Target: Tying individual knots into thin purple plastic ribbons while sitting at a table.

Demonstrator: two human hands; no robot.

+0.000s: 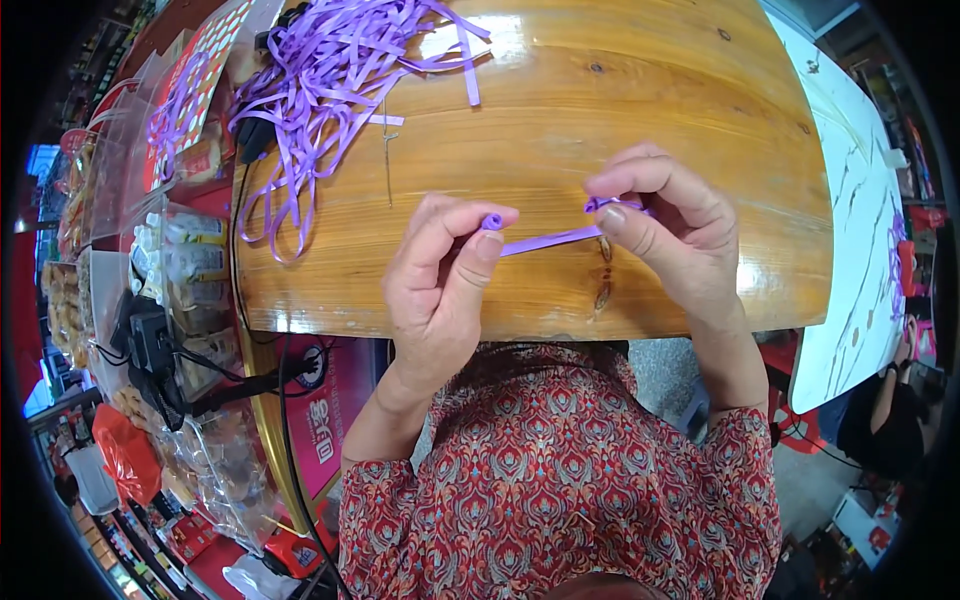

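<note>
A strip of purple ribbon (550,241) stretches between my two hands, just above the near part of the wooden table. My left hand (440,275) pinches a small rolled coil (492,221) of the ribbon between thumb and fingers. At the other side, my right hand (675,225) grips a folded or curled bit of the same purple ribbon between thumb and index finger. Part of that bit is hidden by the fingers. Farther off, at the table's back left, lies a large tangled heap of purple ribbon (340,75), with loops hanging toward me.
Beside the heap a thin wire-like piece (388,165) lies on the wooden table (640,110). Packaged goods (195,260) and a black clamp-like device with cables (150,345) crowd the left edge. On the right stands a white marble-patterned table (850,290), with another person beyond it.
</note>
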